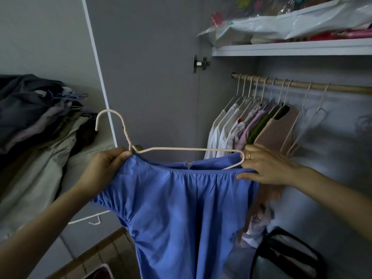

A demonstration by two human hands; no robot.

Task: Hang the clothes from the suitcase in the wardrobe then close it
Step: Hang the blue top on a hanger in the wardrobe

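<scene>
L hand [104, 168]: fingers curled round gathered neckline of blue cotton garment [181, 208] at its L shoulder, thumb on top, just below neck of pale pink wire hanger [171, 150]. R hand [263, 166]: gold ring on one finger; fingers pinch R end of neckline together w/ hanger's R shoulder bend. Hanger lies tilted, hook up-left, its bar across top of garment; R end sits inside neckline, L end hidden by L hand. Garment hangs down between both hands, in front of open wardrobe.

Wardrobe interior, R of hands: wooden rail [322, 87] carries row of pale hangers w/ hung clothes [251, 125] (white, pink, green, tan) bunched at L end; two bare hangers further R. White shelf [291, 49] above rail holds plastic-bagged items [302, 23]. Grey open door [151, 77] w/ metal hinge [200, 63] stands behind hanger.

Far L: heap of dark & beige clothes [36, 125] still on hangers. Lower R: black-handled bag [287, 256] on wardrobe floor.
</scene>
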